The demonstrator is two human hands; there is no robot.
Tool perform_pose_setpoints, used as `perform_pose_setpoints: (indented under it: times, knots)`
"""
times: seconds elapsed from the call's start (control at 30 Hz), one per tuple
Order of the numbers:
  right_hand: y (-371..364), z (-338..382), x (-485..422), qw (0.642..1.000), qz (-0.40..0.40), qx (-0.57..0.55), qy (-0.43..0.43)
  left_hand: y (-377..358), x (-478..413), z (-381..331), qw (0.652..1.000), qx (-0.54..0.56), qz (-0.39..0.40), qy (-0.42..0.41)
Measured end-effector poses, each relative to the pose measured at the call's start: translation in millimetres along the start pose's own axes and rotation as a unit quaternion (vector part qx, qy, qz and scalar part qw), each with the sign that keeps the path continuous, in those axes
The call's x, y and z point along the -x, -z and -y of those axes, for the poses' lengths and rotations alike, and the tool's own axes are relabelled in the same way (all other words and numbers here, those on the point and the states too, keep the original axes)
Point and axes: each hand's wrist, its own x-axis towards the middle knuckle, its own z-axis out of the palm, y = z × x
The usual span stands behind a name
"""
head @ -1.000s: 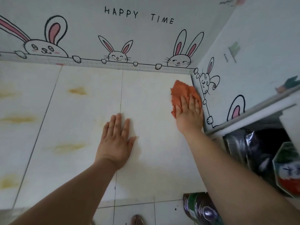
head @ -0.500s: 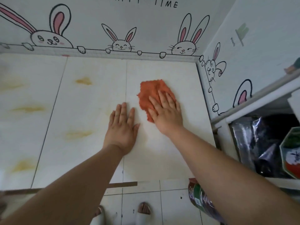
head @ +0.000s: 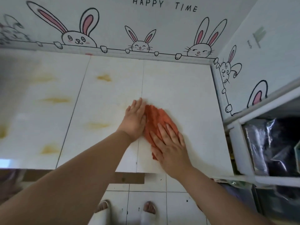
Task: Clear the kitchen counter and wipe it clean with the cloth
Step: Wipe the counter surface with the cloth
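Observation:
An orange cloth lies crumpled on the white tiled counter, near its front right part. My right hand presses flat on the cloth's near half, fingers spread over it. Beside it, my left hand rests palm down on the bare counter, its edge touching the cloth's left side. Yellowish stains mark the counter's left and middle tiles.
Walls with rabbit drawings close the counter at the back and right. A white shelf unit with dark shiny bags stands at the right. The counter's front edge is close; below are floor tiles and my feet in sandals.
My right hand has dragged the cloth from the back right corner leftward and toward the front edge. My left hand stayed flat on the counter, and the cloth has come up against it.

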Motion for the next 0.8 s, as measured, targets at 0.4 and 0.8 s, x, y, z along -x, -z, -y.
perform_pose_setpoints:
  times: [0.4,0.8]
  knots:
    - [14,48,-164,0.998,0.065,-0.008,-0.023,65,40,106,0.975,-0.092,-0.146,0.142]
    - [14,71,-262,0.996,0.062,0.005,-0.065,73,43,164,0.979,-0.127,-0.131,0.089]
